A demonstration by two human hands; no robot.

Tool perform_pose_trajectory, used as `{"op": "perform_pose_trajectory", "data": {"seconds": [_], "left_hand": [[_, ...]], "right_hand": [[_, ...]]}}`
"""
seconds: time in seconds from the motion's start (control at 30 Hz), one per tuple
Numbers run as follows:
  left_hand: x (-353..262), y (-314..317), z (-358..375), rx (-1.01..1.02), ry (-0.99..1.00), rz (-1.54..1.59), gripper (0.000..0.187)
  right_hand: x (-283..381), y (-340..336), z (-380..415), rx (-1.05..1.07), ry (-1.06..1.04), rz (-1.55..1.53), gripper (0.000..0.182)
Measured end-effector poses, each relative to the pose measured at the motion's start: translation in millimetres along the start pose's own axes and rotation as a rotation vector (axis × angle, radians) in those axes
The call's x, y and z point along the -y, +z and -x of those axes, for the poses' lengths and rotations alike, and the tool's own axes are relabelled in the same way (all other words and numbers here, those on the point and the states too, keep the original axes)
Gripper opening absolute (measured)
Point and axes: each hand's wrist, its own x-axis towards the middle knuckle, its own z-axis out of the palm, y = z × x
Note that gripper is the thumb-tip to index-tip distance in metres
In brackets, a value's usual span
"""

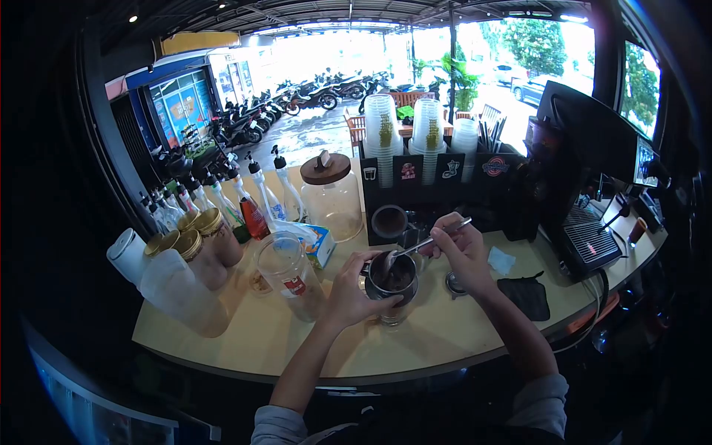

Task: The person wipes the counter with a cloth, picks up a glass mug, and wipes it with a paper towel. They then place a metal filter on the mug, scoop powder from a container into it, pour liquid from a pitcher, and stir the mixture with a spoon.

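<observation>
My left hand (354, 293) is wrapped around the side of a cup (404, 297) with dark brown contents, standing over the counter. Between the fingertips of my right hand (463, 256) is the handle of a metal spoon (425, 242). The spoon's lower end dips inside the cup's rim, and what it touches there is hard to make out. A tall clear plastic pitcher (285, 271) with a red label stands left of my left hand. Just right of the cup, a small round metal piece (455, 285) lies partly behind my right wrist.
Pump bottles (256, 200), gold-lidded jars (215, 230) and a tissue box (319, 246) crowd the left of the counter (297, 352). A wooden-lidded glass jar (331, 204) stands behind. Stacked plastic cups (382, 141) fill a black rack. Right are a dark cloth (525, 297) and a machine's drip tray (589, 231).
</observation>
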Motion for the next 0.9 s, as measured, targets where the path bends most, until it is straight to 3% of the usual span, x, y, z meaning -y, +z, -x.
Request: {"op": "perform_pose_trajectory", "data": {"seconds": [0.4,0.5,0.57,0.6,0.7,0.77,0.83,0.9], "left_hand": [[-1.8,-4.3,2.0,0.073,-0.089,0.017,0.080],[-11.2,-11.4,-6.1,-0.102,0.059,-0.001,0.075],[-21.7,-18.3,-15.1,-0.024,0.053,-0.161,0.053],[-23.4,-18.8,-18.4,-0.025,0.054,-0.159,0.053],[-25.5,-14.6,-28.3,-0.051,0.316,-0.339,0.014],[-22.6,-14.4,-30.7,-0.067,0.325,-0.387,0.013],[-21.5,-16.0,-31.6,-0.081,0.333,-0.433,0.011],[-22.2,-18.7,-30.2,-0.094,0.300,-0.361,0.011]], "right_hand": [[2.2,16.7,2.4,0.065,-0.055,0.223,0.012],[2.9,21.6,-0.9,0.074,-0.104,0.312,0.013],[6.0,23.8,-3.2,0.085,-0.140,0.376,0.014],[10.3,25.0,-4.4,0.141,-0.130,0.460,0.011],[24.2,29.7,-7.9,0.214,-0.169,0.554,0.009],[21.6,25.9,-11.3,0.229,-0.218,0.564,0.010],[-6.6,6.3,-17.8,0.117,-0.047,0.232,0.016],[-41.2,-24.8,-24.1,0.051,0.042,0.346,0.020]]}}
